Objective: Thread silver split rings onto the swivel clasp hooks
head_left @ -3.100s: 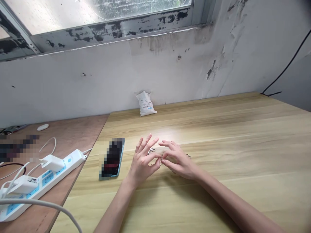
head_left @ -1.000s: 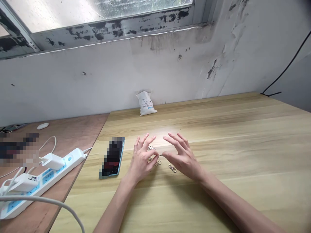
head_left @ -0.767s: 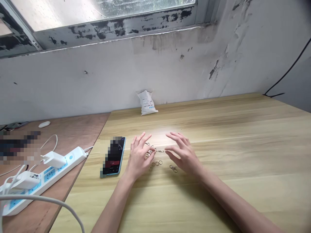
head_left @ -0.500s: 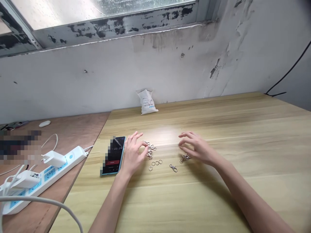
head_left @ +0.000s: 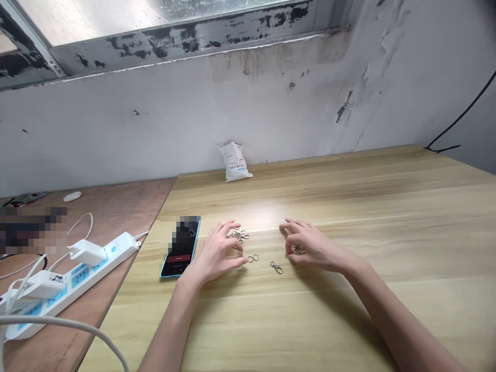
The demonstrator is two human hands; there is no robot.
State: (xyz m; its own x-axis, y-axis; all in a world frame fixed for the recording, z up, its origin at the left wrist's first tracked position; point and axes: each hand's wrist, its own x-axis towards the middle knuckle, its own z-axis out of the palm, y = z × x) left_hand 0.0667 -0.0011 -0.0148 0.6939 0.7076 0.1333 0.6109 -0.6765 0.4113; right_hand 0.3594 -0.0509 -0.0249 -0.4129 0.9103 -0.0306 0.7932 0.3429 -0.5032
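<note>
Just then, a lone clasp (head_left: 276,266) lay toward the left edge of the tabletop (head_left: 360,206), nearer the right hand (head_left: 315,249), curled over a clasp cluster (head_left: 296,250), than the left hand (head_left: 217,254), curled by the rings (head_left: 252,257); whether either pinched anything, I could not tell.

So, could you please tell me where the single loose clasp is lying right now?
In the head view, the clasp lies on the light wooden table between the left hand and the right hand, just right of the loose rings.

Left hand (head_left: 216,254) lies palm down, fingers curled, pointing toward 1 o'clock. Right hand (head_left: 314,249), likewise curled, points toward 10 o'clock.
</note>
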